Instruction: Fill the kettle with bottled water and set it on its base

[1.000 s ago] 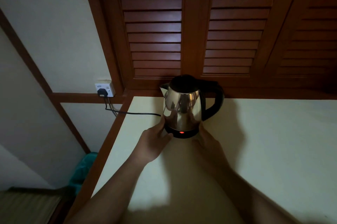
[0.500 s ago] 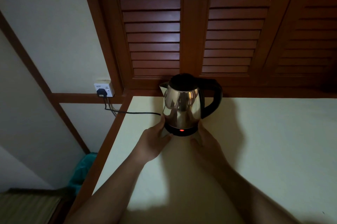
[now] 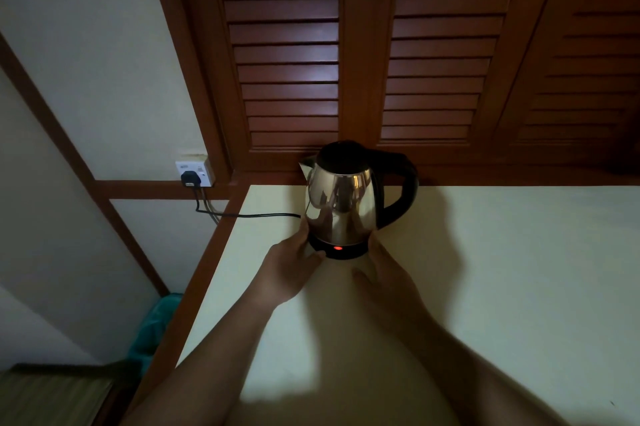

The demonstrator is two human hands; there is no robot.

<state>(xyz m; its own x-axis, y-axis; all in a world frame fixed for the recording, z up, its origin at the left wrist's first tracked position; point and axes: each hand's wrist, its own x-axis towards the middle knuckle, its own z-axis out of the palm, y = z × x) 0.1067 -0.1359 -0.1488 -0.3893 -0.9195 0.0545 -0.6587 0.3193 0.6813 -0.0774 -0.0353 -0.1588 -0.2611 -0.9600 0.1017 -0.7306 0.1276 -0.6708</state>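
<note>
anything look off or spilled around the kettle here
Nothing stands out. The kettle stands upright on its base at the back of the table, red light lit, cord running to the wall socket. No water shows on the table. The left hand and right hand flank the base.

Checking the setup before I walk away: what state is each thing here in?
kettle: upright on its base, lid down.
base: red light lit.
plug: in the wall socket.
left hand: touches the base's left side.
right hand: touches the base's right side.
louvred doors: closed.
</note>
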